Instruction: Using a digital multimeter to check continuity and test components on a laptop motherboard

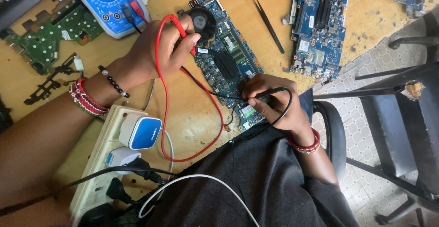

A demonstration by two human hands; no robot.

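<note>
Left hand (167, 48) is pinched shut on the red probe (183, 29), tip down at the far-left edge of the board (226, 64), just beside the fan (201, 21). Red lead (165, 112) loops off it toward the near edge of the bench and back up.

Right hand (274, 103) is clamped pen-style on the black probe (263, 95), tip on the near end of the board beside a green module (249, 110). Black lead (289, 105) curls round the wrist. Exact contact points: too small to tell.

The board lies flat on the wooden bench (192, 117), mid-frame, its near corner just above the person's lap.

Handling, my read: board is light, stiff, fragile; will slide under side load from a probe. Take it by the bare edges, not by fan or parts. Probes are light and rigid; hold on the insulated barrel, near the tip. Leads are soft and can drag.

Further out: blue meter (107, 2) far left, green board (55, 30) beside it, tweezers (270, 25) right of the board, second blue board (318, 25) far right. Power strip (103, 163) with a blue adapter (141, 132) near left.
</note>
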